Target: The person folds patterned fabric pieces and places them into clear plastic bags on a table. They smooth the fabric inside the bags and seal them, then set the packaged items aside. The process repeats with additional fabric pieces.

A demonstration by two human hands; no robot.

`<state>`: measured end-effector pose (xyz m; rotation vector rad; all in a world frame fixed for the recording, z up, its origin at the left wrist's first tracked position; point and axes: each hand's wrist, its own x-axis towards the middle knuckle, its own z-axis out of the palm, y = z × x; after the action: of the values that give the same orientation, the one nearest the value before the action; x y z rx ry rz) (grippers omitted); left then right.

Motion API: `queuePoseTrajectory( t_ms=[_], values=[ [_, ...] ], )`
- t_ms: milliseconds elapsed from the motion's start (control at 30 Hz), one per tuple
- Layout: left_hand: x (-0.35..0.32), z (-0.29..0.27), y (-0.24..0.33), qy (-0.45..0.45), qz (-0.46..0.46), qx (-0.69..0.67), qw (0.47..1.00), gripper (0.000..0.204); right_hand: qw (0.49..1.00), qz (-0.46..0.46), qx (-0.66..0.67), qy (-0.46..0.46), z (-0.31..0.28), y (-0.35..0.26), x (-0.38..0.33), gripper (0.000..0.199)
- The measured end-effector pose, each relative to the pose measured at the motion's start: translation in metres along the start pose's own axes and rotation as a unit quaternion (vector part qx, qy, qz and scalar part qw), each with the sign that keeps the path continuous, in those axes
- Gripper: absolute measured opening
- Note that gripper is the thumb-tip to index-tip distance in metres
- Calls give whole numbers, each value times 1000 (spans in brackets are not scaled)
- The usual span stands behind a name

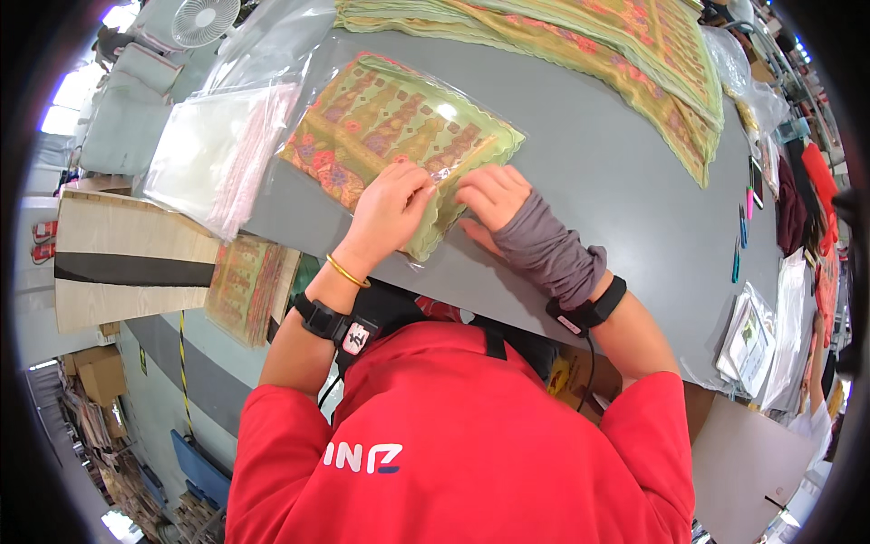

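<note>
A folded green and orange floral cloth [381, 127] lies on the table, mostly inside a clear plastic bag. Its scalloped green end [435, 231] sticks out at the near right, between my hands. My left hand [391, 207] is closed at the bag's near edge, its fingertips pinching cloth and film together. On the other side of that end, my right hand [494, 198] has its fingers curled onto the cloth, with the thumb lower down. The exact grip of the fingertips is partly hidden.
Clear empty bags [213, 150] are stacked at the left table edge. More patterned cloths [634, 63] are piled at the far right. Below left, bagged cloths [240, 290] sit by a wooden board [136, 227]. Pens [736, 258] and a phone [757, 177] lie at the right.
</note>
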<state>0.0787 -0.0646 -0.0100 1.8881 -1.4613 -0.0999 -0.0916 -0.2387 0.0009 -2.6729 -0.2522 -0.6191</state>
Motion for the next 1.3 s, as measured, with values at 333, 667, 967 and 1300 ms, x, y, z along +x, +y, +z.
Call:
queuePoseTrajectory(
  t_ms=[333,667,967,1300],
  values=[
    [-5,12,-4,-5,-44,59,997,20,1000,4,-15,20,8,7,-5,46],
    [-4,10,-14,-26,-44,75,996,19,997,28,-51,-43,-5,28,9,26],
    [-4,11,-13,-22,-61,60,996,14,999,36,-18,-3,16,41,17,16],
    [-5,15,-11,-13,-72,73,995,11,1000,7,21,-7,26,45,29,14]
  ],
)
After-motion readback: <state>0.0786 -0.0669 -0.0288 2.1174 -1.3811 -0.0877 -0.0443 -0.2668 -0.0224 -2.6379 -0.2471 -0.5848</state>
